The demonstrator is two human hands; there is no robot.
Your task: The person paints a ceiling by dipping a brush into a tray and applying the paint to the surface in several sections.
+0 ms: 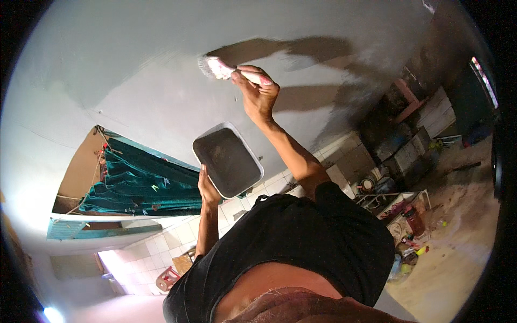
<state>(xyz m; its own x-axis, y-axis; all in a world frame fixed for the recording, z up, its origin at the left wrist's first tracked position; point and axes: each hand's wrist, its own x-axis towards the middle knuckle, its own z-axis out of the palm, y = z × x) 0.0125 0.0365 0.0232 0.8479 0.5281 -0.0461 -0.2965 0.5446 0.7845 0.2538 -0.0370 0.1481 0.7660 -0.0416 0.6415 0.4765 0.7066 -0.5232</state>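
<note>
In my raised right hand (259, 96), the fingers close round the handle of a paintbrush (219, 69). White paint coats the brush, and its bristles point left against or very near the pale grey wall (161, 86); I cannot tell whether they touch. Lower down, my left hand (208, 187) grips the left edge of a rectangular tray (231, 167) with a light rim and a dark grey inside. The tray is held up in front of my chest. My fingers under it are hidden.
A dark green curtain (145, 180) hangs across a wall opening to the left, with a blue-green ledge (70, 229) beside it. White tiles (177, 232) line part of the wall. To the right, a rack (388, 204), a red-brown bottle (413, 220) and household clutter stand by the floor (458, 237).
</note>
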